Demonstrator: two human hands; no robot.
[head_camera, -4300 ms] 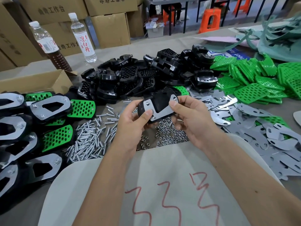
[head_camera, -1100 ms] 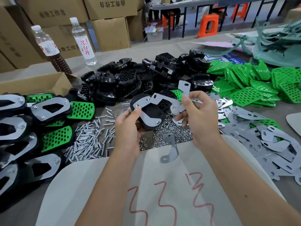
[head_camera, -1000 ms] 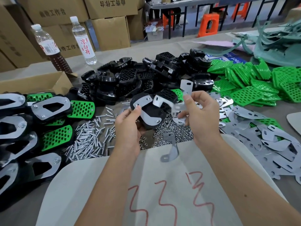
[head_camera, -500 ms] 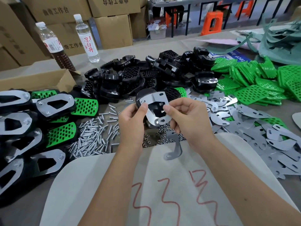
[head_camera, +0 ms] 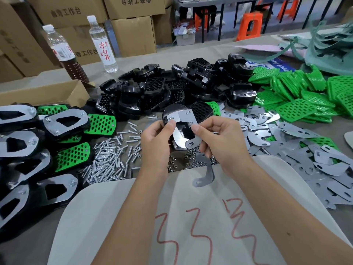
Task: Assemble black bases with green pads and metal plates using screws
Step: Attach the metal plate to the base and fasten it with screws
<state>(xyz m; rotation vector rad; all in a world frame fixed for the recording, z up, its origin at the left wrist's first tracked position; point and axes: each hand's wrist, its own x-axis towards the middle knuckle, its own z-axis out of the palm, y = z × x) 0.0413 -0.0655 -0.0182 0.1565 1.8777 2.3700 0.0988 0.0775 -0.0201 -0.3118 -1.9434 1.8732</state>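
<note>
- Since a moment ago, my hands have pulled the black base (head_camera: 172, 111) a little nearer to me, and the metal plate (head_camera: 188, 121) I was fitting now lies across its upper face beside the first plate (head_camera: 176, 134).
- My left hand (head_camera: 156, 138) grips the base's left side, thumb pressed on the first plate near its top hole.
- My right hand (head_camera: 219, 138) pinches the second plate's right edge between thumb and forefinger; the other fingers curl under, touching the lower tab with its hole.
- Both plates look loosely laid, not fastened: I see open holes and no screw heads in them, so I judge this unit is at the plate-aligning step.
- One more loose plate (head_camera: 205, 175) rests on the white sheet (head_camera: 133, 217) at the desk's near edge, just below my right hand.
- Screws (head_camera: 110, 159) lie heaped left of my hands, small nuts (head_camera: 183, 161) directly beneath them.
- Finished units (head_camera: 66, 121) with green pads and screwed plates are stacked along the left edge.
- Plenty is left: a pile of bare black bases (head_camera: 172, 88) sits at the middle, green pads (head_camera: 298, 92) toward the far right, plates (head_camera: 305, 150) spread along the right edge.
</note>
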